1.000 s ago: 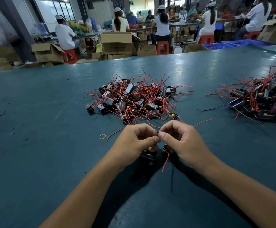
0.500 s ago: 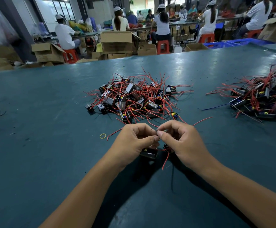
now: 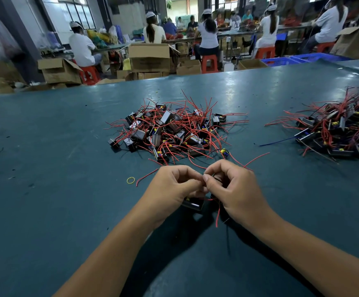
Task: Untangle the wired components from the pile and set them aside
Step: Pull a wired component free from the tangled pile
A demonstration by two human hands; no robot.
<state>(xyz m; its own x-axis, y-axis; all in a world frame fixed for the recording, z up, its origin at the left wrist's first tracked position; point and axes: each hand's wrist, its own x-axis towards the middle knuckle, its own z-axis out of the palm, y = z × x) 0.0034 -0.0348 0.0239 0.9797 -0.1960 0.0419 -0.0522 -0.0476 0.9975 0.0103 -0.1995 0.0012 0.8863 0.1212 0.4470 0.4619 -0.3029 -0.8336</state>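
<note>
Head view, left hand [image 3: 172, 187] and right hand [image 3: 236, 189] curled, pinching wires of one black component [image 3: 192, 204], near pile [image 3: 170, 131]

The table [image 3: 56, 200] is dark teal. The pile [image 3: 170, 131] is black and grey boxes with red wires and yellow bits. A yellow rubber band [image 3: 130, 180] lies near blue crates [image 3: 281, 61] far off

Tangled pile [image 3: 170, 131] mid-table: black components, red wires. One black component [image 3: 192, 204] near edge, red wire trailing.
</note>
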